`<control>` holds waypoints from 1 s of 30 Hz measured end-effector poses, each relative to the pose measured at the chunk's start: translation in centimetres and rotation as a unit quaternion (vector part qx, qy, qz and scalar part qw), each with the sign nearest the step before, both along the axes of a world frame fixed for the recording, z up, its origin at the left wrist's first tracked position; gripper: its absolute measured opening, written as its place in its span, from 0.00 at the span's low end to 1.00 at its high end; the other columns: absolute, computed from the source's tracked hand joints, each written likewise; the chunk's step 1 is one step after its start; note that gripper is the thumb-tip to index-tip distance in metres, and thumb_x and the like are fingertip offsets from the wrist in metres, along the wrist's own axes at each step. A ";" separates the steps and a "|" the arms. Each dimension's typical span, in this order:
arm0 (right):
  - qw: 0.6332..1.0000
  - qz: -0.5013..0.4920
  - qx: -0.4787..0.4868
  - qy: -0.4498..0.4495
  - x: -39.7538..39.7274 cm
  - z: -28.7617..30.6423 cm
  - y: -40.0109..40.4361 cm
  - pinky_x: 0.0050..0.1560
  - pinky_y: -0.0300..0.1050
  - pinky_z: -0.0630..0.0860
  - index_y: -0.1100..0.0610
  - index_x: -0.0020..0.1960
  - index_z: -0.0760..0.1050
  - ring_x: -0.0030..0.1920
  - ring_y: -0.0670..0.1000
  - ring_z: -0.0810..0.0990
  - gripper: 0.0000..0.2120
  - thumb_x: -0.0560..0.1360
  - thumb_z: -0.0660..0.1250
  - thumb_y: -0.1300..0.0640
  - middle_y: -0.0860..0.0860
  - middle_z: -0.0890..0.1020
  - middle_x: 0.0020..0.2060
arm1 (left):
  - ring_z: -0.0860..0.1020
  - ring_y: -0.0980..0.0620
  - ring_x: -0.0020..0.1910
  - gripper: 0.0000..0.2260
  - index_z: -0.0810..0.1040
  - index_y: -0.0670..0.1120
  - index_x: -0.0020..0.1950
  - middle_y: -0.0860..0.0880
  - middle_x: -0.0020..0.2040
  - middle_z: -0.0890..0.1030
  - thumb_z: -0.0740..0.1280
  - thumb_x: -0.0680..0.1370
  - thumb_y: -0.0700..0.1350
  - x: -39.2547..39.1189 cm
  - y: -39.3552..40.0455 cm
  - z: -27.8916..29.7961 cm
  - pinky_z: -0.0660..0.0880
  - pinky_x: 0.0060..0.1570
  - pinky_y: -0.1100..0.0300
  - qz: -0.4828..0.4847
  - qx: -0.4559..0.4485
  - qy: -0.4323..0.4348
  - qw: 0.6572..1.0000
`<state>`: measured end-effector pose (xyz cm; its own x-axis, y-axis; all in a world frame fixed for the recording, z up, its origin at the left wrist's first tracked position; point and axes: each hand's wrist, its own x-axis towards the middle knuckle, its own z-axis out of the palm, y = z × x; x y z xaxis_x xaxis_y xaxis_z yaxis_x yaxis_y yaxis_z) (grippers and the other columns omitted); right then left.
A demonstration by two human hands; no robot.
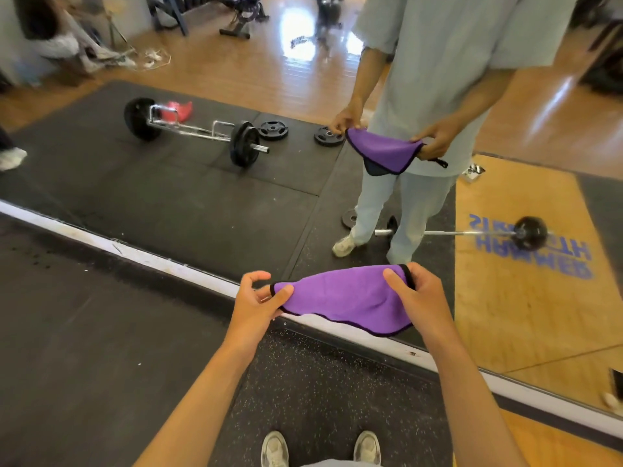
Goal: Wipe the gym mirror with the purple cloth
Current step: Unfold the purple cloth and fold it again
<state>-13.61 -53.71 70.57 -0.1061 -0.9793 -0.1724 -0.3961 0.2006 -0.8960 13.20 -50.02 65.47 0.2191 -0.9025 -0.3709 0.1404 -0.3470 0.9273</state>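
Two bare hands held out in front of the body, above the speckled black rubber floor mat (313, 392), with a soft purple microfibre cloth with dark-stitched edging (340, 299) stretched between them. Left hand (258, 303) gripping the cloth's left corner: thumb on top of the fabric, fingers curled beneath and behind it, index finger arched loosely above. Right hand (416, 298) gripping the opposite, upper right corner: thumb pressed onto the purple face, fingers folded round the black edge behind. Both hands partly closed, pinching rather than clenched. Cloth hanging in a shallow sag, lower edge drooping over the white strip at the foot of the large wall-mounted gym mirror (202, 183), just in front of the glass and not touching it.

In the mirror, the same pose reflected: grey-clad figure (435, 79), purple cloth held at waist level by both hands. Also reflected: a chrome hex bar loaded with black plates (199, 129) lying on dark matting, a crumpled red item (180, 110) beside it, two loose black weight plates (273, 130) nearby, a straight steel barbell with a round black plate (529, 232) lying across a wooden lifting platform with reversed blue lettering (526, 261). Pair of pale worn trainers (274, 448) visible at the bottom edge, toes pointing towards the mirror.
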 end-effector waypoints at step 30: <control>0.942 -0.161 0.071 -0.287 -1.0 0.7 2.9 0.50 0.51 0.76 0.53 0.44 0.79 0.51 0.54 0.80 0.09 0.83 0.67 0.53 0.54 0.83 0.47 | 0.85 0.48 0.57 0.24 0.75 0.55 0.68 0.48 0.56 0.88 0.76 0.78 0.36 -3.2 2.8 -1.2 0.79 0.64 0.50 -0.148 0.039 0.032 0.988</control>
